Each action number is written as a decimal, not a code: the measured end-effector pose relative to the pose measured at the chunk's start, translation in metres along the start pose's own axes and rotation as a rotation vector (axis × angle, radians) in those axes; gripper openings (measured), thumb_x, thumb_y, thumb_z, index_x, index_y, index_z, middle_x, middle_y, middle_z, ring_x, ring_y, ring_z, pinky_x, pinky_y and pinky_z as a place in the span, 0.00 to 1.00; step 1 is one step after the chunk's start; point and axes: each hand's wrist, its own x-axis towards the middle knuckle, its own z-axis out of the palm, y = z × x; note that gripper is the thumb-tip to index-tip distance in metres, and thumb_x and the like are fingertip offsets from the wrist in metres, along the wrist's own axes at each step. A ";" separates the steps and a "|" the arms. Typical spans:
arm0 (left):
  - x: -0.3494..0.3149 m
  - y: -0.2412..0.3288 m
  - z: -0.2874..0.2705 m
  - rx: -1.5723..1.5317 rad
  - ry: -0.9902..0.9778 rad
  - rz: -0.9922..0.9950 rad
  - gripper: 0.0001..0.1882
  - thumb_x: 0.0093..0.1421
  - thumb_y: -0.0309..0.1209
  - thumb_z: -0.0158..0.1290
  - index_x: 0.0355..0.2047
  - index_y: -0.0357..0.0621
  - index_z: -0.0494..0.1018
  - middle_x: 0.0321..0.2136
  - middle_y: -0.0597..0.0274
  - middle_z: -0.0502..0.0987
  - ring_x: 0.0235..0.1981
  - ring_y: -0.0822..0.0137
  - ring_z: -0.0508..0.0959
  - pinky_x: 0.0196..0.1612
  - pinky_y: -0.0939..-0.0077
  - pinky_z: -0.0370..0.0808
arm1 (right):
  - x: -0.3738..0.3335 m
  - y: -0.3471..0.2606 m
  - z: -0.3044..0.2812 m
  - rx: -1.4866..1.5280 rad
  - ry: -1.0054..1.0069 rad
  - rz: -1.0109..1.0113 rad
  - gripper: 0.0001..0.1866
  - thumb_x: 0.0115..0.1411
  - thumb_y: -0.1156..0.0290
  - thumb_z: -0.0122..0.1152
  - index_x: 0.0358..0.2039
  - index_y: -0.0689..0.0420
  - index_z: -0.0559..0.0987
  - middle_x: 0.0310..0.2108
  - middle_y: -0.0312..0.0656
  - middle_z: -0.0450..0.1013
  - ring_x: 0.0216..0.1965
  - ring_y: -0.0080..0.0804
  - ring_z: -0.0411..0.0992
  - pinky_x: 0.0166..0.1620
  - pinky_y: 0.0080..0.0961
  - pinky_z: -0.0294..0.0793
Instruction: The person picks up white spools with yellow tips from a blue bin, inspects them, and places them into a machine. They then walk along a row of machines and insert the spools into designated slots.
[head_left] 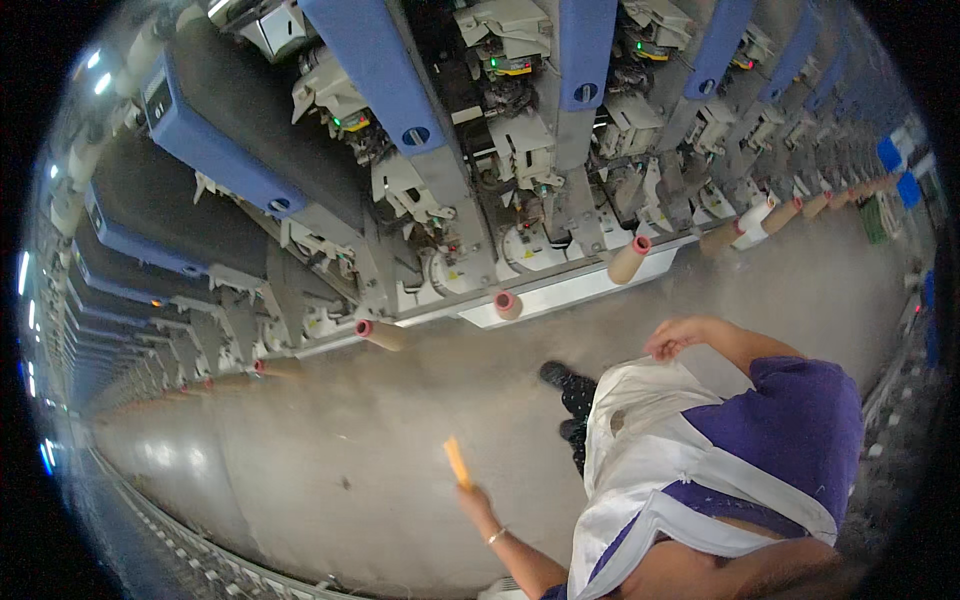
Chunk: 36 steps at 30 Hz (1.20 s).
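Observation:
My left hand (475,502), with a bracelet at its wrist, is closed around one end of a slim yellow-orange stick (456,461). Its exact kind is too blurred to tell. The stick points up and away from the hand, above the floor. My right hand (678,338) is held beside my white apron (640,420) with its fingers curled in. What those fingers hold, if anything, is hidden. Beyond the hands, yarn cones with pink-red tops, such as one cone (628,260) and another cone (508,305), stick out along the machine's front, apart from both hands.
A long row of winding units with blue panels (375,70) and small lights runs along the far side. A white panel (580,290) lies under its front rail. Grey floor (330,470) stretches below, bordered by a rail (190,540) at lower left. Blue objects (905,170) stand far right.

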 end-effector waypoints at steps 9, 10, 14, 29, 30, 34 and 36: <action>-0.313 -0.014 0.193 -0.653 0.403 -1.013 0.17 0.50 0.35 0.53 0.19 0.31 0.63 0.08 0.63 0.61 0.09 0.69 0.59 0.12 0.68 0.57 | 0.201 0.047 -0.220 -0.869 0.612 -0.160 0.15 0.55 0.67 0.51 0.43 0.57 0.71 0.35 0.46 0.73 0.34 0.40 0.72 0.32 0.32 0.73; -0.342 0.032 0.228 -0.657 0.359 -1.100 0.17 0.50 0.36 0.53 0.19 0.32 0.64 0.08 0.63 0.61 0.09 0.69 0.60 0.12 0.69 0.57 | 0.228 0.044 -0.238 -0.991 0.484 -0.192 0.15 0.55 0.67 0.51 0.43 0.57 0.71 0.35 0.46 0.73 0.34 0.40 0.72 0.33 0.32 0.73; -0.346 0.185 0.346 -0.773 -0.091 -1.043 0.17 0.54 0.38 0.53 0.38 0.37 0.73 0.21 0.54 0.75 0.18 0.63 0.75 0.22 0.72 0.72 | 0.290 0.041 -0.301 -1.408 0.397 -0.012 0.14 0.55 0.68 0.51 0.41 0.59 0.72 0.34 0.47 0.72 0.34 0.40 0.71 0.35 0.32 0.72; -0.307 0.197 0.464 -0.285 0.004 -0.461 0.15 0.45 0.22 0.50 0.36 0.38 0.72 0.37 0.52 0.74 0.38 0.51 0.72 0.42 0.60 0.68 | 0.482 -0.150 -0.433 -2.693 1.250 -0.718 0.10 0.54 0.71 0.52 0.34 0.63 0.75 0.34 0.50 0.71 0.37 0.40 0.71 0.42 0.31 0.70; -0.303 0.193 0.461 -0.252 -0.043 -0.446 0.15 0.45 0.22 0.50 0.36 0.38 0.72 0.37 0.52 0.74 0.38 0.51 0.72 0.42 0.60 0.68 | 0.489 -0.161 -0.437 -2.624 1.231 -0.579 0.11 0.54 0.71 0.52 0.35 0.63 0.75 0.34 0.50 0.71 0.37 0.40 0.70 0.42 0.31 0.70; -0.294 0.181 0.460 -0.261 -0.221 -0.485 0.14 0.45 0.22 0.50 0.36 0.38 0.72 0.36 0.52 0.74 0.38 0.51 0.72 0.42 0.60 0.68 | 0.509 -0.201 -0.446 -2.683 1.204 -0.512 0.11 0.54 0.70 0.52 0.35 0.63 0.75 0.34 0.49 0.71 0.37 0.40 0.70 0.42 0.32 0.70; -0.291 0.181 0.465 -0.254 -0.261 -0.499 0.14 0.45 0.22 0.50 0.36 0.38 0.72 0.36 0.52 0.74 0.37 0.51 0.72 0.42 0.60 0.68 | 0.516 -0.215 -0.449 -2.673 1.197 -0.473 0.11 0.54 0.70 0.52 0.35 0.63 0.75 0.34 0.49 0.71 0.37 0.40 0.70 0.42 0.33 0.70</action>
